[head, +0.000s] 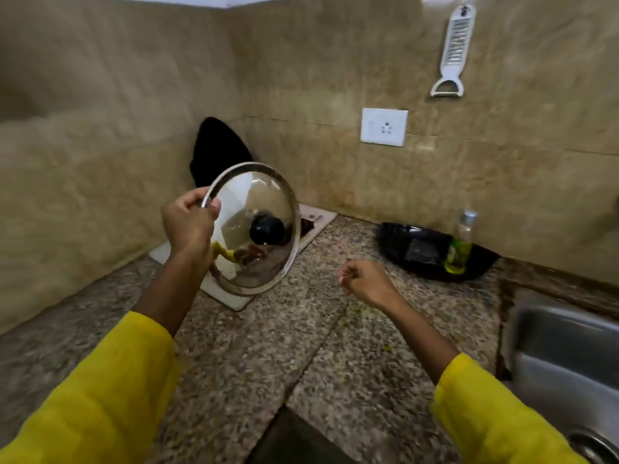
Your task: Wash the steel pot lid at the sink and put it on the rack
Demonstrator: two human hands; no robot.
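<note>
Left hand (189, 226) grips lid (258, 209); bottle (460, 246) in tray (415, 247)

No text, label or number is legible on anything here.

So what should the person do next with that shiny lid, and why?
Probably carry the lid to the right, toward the sink. The left hand already pinches its rim and holds it up over the counter, while the sink sits at the far right edge. The right hand is a loose fist holding nothing, free to help there.
</note>
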